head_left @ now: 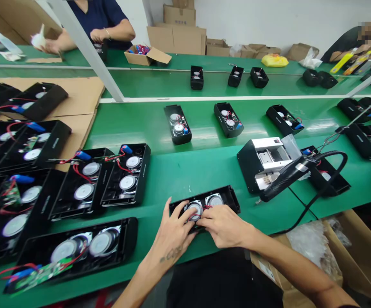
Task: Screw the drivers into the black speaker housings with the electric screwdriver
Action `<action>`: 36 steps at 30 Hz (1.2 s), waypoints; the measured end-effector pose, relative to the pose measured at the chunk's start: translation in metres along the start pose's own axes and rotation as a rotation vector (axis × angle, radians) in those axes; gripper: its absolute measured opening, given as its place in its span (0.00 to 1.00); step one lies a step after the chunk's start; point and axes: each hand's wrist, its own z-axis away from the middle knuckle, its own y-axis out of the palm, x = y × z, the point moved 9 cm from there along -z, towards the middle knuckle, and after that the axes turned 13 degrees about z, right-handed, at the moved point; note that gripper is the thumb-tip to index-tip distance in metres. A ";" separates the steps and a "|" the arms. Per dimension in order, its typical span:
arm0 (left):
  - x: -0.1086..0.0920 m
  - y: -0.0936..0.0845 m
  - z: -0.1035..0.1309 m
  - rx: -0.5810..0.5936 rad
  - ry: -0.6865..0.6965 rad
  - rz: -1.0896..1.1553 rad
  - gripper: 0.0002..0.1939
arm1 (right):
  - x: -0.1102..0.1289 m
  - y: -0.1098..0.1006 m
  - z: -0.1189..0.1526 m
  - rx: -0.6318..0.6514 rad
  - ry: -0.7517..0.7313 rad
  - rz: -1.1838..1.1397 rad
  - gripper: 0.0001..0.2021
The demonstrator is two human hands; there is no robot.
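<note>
An open black speaker box (230, 197) with two round silver-white speakers lies on the green bench in front of me. My left hand (178, 226) is over its left end, fingers bent across the near wall and the left speaker (193, 210), gripping the box. From the right, my right hand (225, 226) reaches in with its fingers pinched together at the red wires (207, 207), between the two speakers. The fingertips partly hide the wires. Just beyond the pinch the right speaker (214, 200) shows.
A black screwdriver-like tool (288, 177) with a thick cable hangs right, by a boxy machine (264, 160). Several open speaker boxes (126, 175) with wires and blue parts crowd the left; others (228, 119) lie on the far strip. Co-workers (105, 21) sit opposite. Cartons (358, 256) stand lower right.
</note>
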 end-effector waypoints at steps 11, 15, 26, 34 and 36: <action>0.049 -0.006 -0.056 0.348 -0.204 0.358 0.10 | -0.041 -0.037 -0.042 0.166 0.069 -0.167 0.23; 0.060 -0.010 -0.069 0.356 -0.206 0.389 0.16 | -0.043 -0.036 -0.049 0.191 0.112 -0.077 0.29; 0.058 -0.009 -0.066 0.363 -0.198 0.372 0.13 | -0.040 -0.028 -0.050 0.123 0.078 -0.003 0.27; 0.061 -0.002 -0.062 0.400 -0.194 0.372 0.09 | -0.034 -0.022 -0.058 0.104 0.024 0.088 0.17; 0.060 -0.002 -0.062 0.403 -0.187 0.365 0.09 | -0.031 -0.023 -0.060 0.114 0.027 0.098 0.17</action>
